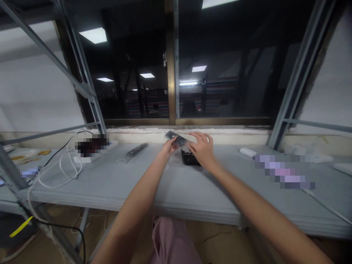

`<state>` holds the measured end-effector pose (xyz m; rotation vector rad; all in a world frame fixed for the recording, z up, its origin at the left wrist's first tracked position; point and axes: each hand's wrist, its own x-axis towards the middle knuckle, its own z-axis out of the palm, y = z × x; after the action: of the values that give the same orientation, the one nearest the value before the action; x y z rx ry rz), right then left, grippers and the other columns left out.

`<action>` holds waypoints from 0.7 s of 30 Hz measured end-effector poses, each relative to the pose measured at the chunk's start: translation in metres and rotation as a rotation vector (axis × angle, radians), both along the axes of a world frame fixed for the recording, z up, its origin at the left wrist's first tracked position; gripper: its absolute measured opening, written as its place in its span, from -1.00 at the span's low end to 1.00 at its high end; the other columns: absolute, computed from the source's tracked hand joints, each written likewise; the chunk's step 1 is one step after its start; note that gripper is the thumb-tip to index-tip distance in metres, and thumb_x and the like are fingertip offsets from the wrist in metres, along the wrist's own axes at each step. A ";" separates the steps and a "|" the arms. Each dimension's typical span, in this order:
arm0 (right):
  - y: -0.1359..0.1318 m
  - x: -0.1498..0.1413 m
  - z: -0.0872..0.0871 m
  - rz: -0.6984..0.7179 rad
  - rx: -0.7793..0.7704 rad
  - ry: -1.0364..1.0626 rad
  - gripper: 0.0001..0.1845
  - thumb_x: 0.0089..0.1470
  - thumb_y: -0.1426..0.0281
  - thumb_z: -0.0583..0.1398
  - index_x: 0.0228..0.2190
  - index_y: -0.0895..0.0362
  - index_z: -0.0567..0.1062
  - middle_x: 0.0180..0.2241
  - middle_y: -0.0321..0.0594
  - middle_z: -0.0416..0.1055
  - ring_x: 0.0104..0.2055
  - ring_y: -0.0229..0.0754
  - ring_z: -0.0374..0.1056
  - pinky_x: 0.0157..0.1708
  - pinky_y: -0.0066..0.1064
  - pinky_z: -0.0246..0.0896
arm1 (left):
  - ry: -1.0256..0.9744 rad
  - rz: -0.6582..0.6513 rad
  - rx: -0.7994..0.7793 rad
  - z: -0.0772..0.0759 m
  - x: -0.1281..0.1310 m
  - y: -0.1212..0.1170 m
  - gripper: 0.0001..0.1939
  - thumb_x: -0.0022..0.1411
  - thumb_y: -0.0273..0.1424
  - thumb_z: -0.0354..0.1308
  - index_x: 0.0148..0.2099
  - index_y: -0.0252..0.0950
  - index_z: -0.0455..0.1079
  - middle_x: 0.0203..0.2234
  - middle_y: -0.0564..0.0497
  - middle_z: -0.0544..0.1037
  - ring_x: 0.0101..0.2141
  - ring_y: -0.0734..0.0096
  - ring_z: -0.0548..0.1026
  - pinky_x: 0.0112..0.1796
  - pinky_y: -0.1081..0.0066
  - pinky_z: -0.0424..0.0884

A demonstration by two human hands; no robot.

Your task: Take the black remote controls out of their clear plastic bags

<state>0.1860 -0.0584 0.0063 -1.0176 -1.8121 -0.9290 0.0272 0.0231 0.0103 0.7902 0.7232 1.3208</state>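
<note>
My left hand [169,147] is closed around a dark remote control [176,138] with rows of buttons, held tilted above the grey table. Clear plastic film [184,144] shows at the remote's near right end. My right hand [202,147] pinches that film between thumb and forefinger, its other fingers curled above. Under the hands, a black object with keys [190,158] rests on the table, partly covered by my right hand. Its exact kind is unclear. To the left lies another remote control [137,150], seemingly in plastic as well.
The grey table [132,183] runs below a dark window [220,73], between metal posts [291,80]. White cables [59,172] and a blurred-out item on a white block [88,158] are at left. A white plug [247,152] and a blurred-out purple item [284,171] lie at right.
</note>
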 end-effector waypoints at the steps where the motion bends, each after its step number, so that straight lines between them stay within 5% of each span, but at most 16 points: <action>1: 0.001 0.001 0.000 -0.004 -0.009 -0.022 -0.83 0.13 0.44 0.16 -0.31 -0.02 0.55 0.08 -0.26 0.33 0.13 -0.08 0.14 0.10 -0.10 -0.11 | 0.002 -0.007 0.001 0.000 0.001 0.000 -0.90 0.21 -0.52 0.12 -0.37 -0.41 0.40 -0.56 -0.01 0.50 -0.58 0.56 0.43 -0.42 0.54 0.38; 4: 0.005 0.002 -0.003 -0.004 -0.015 -0.090 -0.67 0.11 0.54 0.14 -0.13 -0.04 0.49 0.14 -0.26 0.27 0.18 -0.09 0.10 0.11 -0.12 -0.12 | -0.003 -0.042 0.021 -0.002 0.004 0.000 -0.93 0.21 -0.53 0.11 -0.32 -0.39 0.41 -0.54 0.00 0.51 -0.55 0.56 0.45 -0.39 0.55 0.39; 15: 0.001 0.005 0.002 -0.034 0.020 -0.139 -0.66 0.13 0.54 0.12 -0.07 0.02 0.43 0.09 -0.17 0.33 0.14 -0.03 0.16 0.11 -0.06 -0.13 | 0.074 -0.132 0.071 0.001 0.011 -0.009 -0.84 0.25 -0.38 0.11 -0.28 -0.39 0.43 -0.52 -0.01 0.51 -0.56 0.54 0.43 -0.44 0.53 0.35; 21: 0.004 0.007 -0.002 -0.012 0.097 -0.198 -0.76 0.18 0.45 0.10 -0.14 0.04 0.47 0.01 -0.20 0.41 0.09 -0.07 0.21 0.13 -0.10 -0.17 | 0.102 -0.076 -0.025 0.005 0.011 -0.011 -0.63 0.36 -0.29 -0.13 -0.36 -0.39 0.38 -0.64 -0.01 0.44 -0.63 0.48 0.38 -0.52 0.48 0.33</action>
<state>0.1934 -0.0540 0.0043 -0.9023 -1.9037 -1.1482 0.0383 0.0125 0.0158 0.8616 0.7817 1.2082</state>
